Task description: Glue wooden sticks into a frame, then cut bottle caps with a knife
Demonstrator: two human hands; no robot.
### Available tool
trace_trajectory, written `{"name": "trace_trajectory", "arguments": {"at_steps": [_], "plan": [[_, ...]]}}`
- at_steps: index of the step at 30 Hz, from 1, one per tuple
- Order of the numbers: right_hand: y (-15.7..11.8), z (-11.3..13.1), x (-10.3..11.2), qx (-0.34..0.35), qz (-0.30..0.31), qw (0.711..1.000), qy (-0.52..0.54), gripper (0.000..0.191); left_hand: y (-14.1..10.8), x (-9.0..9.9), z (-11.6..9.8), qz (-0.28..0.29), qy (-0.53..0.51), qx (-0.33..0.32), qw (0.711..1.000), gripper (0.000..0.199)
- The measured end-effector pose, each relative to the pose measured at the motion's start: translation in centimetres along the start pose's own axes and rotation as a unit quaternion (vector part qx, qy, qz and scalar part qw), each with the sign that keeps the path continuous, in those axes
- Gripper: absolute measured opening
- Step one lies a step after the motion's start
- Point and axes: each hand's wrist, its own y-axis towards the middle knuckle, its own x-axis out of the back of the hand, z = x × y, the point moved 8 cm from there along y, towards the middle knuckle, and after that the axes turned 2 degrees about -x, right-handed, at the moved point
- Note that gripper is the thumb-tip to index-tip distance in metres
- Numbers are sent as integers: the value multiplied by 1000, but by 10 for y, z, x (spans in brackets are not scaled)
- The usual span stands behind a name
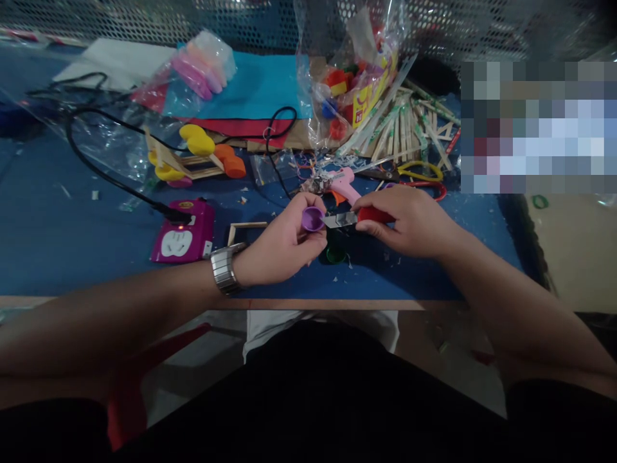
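My left hand (303, 235) holds a small purple plastic cup (313, 219) between thumb and fingers, its hollow side facing me. In my right hand (407, 218) is a utility knife (375, 215) with a red handle, gripped near its front. The knife's wide metal blade points left, and its tip meets the right edge of the cup. Whether it has cut in, I cannot tell. Below the two hands a dark green cup (336, 253) lies on the blue table (270, 283). Just behind them rests a pink glue gun (345, 184).
A purple power socket (184, 231) with a plugged-in black cord (110, 183) stands at left. A stick frame with yellow and orange pieces (197, 154) sits behind it. Further back are wooden sticks (402, 122), a bag of coloured pieces (340, 96) and yellow-handled scissors (419, 170).
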Motion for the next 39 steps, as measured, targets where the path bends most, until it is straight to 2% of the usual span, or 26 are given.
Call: {"name": "trace_trajectory", "arguments": {"at_steps": [7,14,25,30,39], "plan": [[0,-3,0,-16,12,1000,-1,49,-1,-3,2,-6,-2,10,1000,23],[0,-2,0,-8,7,1000,-5,50,-3,-1,3,-12,34,9,999,22],[-1,3,-6,12,-3,1000,-3,58,-2,0,10,3,42,2,999,39],[-1,5,-8,4,-3,1000,-6,65,-3,-6,9,13,-21,11,1000,40],[-1,10,-5,24,-28,999,-12,60,-7,-10,6,48,-67,44,996,48]]}}
